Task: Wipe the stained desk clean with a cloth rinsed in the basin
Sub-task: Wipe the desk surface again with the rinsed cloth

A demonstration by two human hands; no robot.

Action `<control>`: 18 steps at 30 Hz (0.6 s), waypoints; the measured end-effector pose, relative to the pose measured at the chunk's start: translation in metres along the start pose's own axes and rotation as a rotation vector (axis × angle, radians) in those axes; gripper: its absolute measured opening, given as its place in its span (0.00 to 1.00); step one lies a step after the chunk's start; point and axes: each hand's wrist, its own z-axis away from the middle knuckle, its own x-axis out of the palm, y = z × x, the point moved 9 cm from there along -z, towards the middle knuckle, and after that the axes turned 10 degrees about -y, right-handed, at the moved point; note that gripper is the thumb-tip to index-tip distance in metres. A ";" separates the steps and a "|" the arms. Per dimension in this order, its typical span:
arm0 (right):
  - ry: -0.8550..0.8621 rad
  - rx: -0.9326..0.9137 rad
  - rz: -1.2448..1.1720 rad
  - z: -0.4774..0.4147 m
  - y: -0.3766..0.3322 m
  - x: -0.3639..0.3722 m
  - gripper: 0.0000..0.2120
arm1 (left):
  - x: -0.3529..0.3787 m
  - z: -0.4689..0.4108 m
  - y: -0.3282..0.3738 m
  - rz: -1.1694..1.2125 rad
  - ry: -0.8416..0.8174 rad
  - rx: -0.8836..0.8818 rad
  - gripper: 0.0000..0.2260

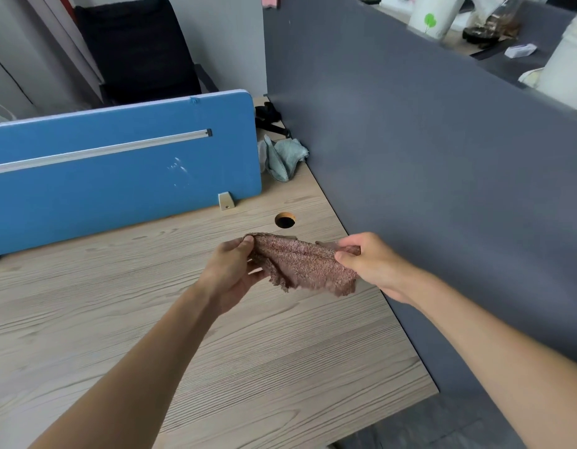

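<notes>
The left hand (235, 270) and the right hand (369, 264) hold a brown cloth (308, 265) stretched between them above the wooden table (119, 303), each pinching one end with thumb and curled fingers. I judge this hold is meant to spread the cloth flat or refold it, so that a broad face meets the wood. The cloth hangs mid-scene, near a round cable hole (285, 220). No stain shows plainly on the near surface. A second, pale cloth (285, 155) lies crumpled in the far corner, against the grey partition (426, 157). No basin is in view; beyond the partition stands a white bucket (439, 11) — its contents hidden.
</notes>
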 end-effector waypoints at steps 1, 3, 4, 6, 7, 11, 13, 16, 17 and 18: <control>-0.045 -0.009 -0.004 0.000 0.000 0.002 0.17 | -0.003 0.000 0.002 -0.032 0.020 0.012 0.12; -0.159 -0.023 -0.006 0.004 0.000 0.009 0.11 | -0.007 -0.002 0.008 -0.118 0.063 0.066 0.11; -0.180 -0.030 0.053 0.005 0.001 0.010 0.08 | -0.007 -0.001 0.010 -0.130 0.077 0.105 0.12; -0.111 -0.061 0.285 0.004 0.001 0.001 0.10 | -0.005 0.001 0.011 -0.088 0.088 0.168 0.13; -0.052 -0.079 0.373 0.003 0.000 -0.004 0.13 | -0.002 0.003 0.009 -0.042 0.096 0.189 0.13; 0.093 -0.233 0.309 0.011 -0.014 -0.014 0.16 | -0.001 0.006 -0.004 0.007 0.173 0.200 0.16; 0.155 -0.259 0.219 0.014 -0.011 -0.021 0.15 | 0.007 0.005 -0.008 -0.093 0.114 0.188 0.12; 0.291 -0.257 0.089 0.011 0.008 -0.034 0.11 | 0.019 0.002 -0.015 -0.291 0.050 0.139 0.04; 0.320 -0.237 0.071 0.010 0.017 -0.036 0.10 | 0.019 0.000 -0.018 -0.335 0.063 0.112 0.05; 0.340 -0.213 0.064 0.009 0.027 -0.037 0.09 | 0.019 -0.003 -0.020 -0.371 0.078 0.083 0.07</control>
